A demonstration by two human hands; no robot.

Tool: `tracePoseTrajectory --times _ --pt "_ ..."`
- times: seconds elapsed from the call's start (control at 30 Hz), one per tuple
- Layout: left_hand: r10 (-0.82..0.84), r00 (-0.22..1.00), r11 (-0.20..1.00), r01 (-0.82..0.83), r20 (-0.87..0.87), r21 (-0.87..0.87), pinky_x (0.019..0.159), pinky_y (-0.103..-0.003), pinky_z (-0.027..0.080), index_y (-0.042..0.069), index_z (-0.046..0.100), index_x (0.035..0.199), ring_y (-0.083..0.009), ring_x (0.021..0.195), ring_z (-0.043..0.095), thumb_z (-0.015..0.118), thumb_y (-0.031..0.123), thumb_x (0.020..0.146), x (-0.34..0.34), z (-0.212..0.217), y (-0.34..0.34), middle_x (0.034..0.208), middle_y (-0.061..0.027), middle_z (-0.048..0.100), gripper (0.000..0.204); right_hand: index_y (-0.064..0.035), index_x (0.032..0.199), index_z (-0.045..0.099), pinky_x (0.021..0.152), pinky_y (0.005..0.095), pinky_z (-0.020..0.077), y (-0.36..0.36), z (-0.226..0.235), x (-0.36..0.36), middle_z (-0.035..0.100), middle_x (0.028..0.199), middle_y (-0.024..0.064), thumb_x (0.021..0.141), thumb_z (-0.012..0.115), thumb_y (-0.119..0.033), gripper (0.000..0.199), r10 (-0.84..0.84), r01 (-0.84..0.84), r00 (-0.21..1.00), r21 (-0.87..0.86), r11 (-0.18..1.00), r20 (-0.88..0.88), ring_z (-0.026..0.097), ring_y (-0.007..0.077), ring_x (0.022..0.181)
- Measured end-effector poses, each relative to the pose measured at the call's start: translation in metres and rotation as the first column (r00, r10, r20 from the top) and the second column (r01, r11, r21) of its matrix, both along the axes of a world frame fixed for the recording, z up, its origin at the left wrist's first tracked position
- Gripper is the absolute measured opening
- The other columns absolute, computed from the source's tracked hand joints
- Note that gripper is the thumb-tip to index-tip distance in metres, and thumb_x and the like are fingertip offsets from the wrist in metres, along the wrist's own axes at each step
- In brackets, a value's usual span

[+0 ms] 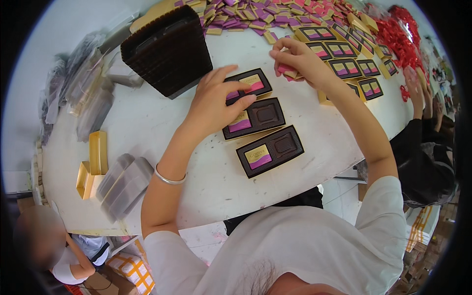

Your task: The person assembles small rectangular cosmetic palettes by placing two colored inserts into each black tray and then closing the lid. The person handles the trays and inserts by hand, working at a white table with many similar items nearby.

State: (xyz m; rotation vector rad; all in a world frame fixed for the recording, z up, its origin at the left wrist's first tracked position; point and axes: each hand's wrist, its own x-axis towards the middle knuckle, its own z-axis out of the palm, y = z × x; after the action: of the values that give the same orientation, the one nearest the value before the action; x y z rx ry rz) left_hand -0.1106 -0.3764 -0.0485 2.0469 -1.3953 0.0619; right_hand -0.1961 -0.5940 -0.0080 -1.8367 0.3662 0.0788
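Observation:
Three small black-and-gold chocolate boxes stand in a line before me. The far box [267, 84] holds a purple-and-gold and a pink-and-gold wrapped chocolate [254, 83]. In the middle box [265, 112] and the near box [282, 145], a purple-and-gold chocolate fills the left slot, with the right slot bare. My left hand [212, 101] rests over the far and middle boxes, fingers spread and thumb out, partly hiding their left ends. To the right, above the table, my right hand [297, 58] is closed round pink-and-gold wrapped chocolates [289, 72]; their number is hidden.
A tall stack of dark plastic trays [167, 54] stands left. Loose wrapped chocolates [246, 14] pile along the back. Filled boxes [344, 68] and red ribbon [400, 29] lie right, near another person's hand [414, 88]. Gold boxes [98, 152] and clear lids [125, 187] sit nearer left.

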Motion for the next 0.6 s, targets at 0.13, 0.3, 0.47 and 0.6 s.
tracePoseTrajectory --times 0.13,0.3,0.47,0.6 --pt "-0.007 0.996 0.982 -0.009 -0.084 -0.19 0.082 -0.036 0.045 0.006 0.067 0.095 -0.0248 0.091 0.059 0.07 0.033 0.08 -0.015 0.027 -0.011 0.106 -0.0116 0.062 0.031 -0.01 0.117 0.044 0.051 0.0233 0.0329 0.028 -0.002 -0.026 0.062 0.087 0.0069 0.089 0.046 -0.012 0.029 -0.144 0.039 0.979 0.566 0.824 0.143 0.053 0.0081 0.069" --pt "-0.099 0.813 0.986 0.004 -0.573 -0.166 0.063 -0.026 0.046 0.003 0.06 0.102 -0.0139 0.07 0.059 0.071 0.02 0.081 -0.034 0.039 -0.006 0.085 -0.0083 0.064 0.029 -0.0101 0.13 0.036 0.06 0.0229 0.0389 0.059 -0.008 -0.036 0.057 0.096 0.0046 0.092 0.055 -0.021 0.044 -0.044 -0.058 0.94 0.289 0.956 0.337 0.051 0.008 0.076" --pt "-0.217 0.574 0.965 0.003 -0.789 -0.263 0.063 -0.022 0.047 0.001 0.054 0.112 -0.0099 0.073 0.058 0.067 0.01 0.085 -0.024 0.036 -0.003 0.093 -0.007 0.061 0.031 -0.0026 0.13 0.038 0.074 0.0281 0.0488 0.065 0.001 -0.046 0.058 0.105 0.0091 0.089 0.063 -0.017 0.051 -0.136 -0.049 0.944 0.534 0.844 0.3 0.057 0.0128 0.084" --pt "-0.305 0.419 0.942 0.002 -0.855 -0.335 0.067 -0.023 0.048 0.001 0.049 0.119 -0.0106 0.078 0.058 0.063 0.011 0.088 -0.022 0.032 -0.006 0.101 -0.0071 0.057 0.034 0.0012 0.13 0.042 0.084 0.0308 0.0507 0.071 -0.008 -0.052 0.057 0.112 0.0107 0.087 0.064 -0.006 0.049 -0.135 -0.101 0.843 0.401 0.911 0.52 0.059 0.0158 0.097"
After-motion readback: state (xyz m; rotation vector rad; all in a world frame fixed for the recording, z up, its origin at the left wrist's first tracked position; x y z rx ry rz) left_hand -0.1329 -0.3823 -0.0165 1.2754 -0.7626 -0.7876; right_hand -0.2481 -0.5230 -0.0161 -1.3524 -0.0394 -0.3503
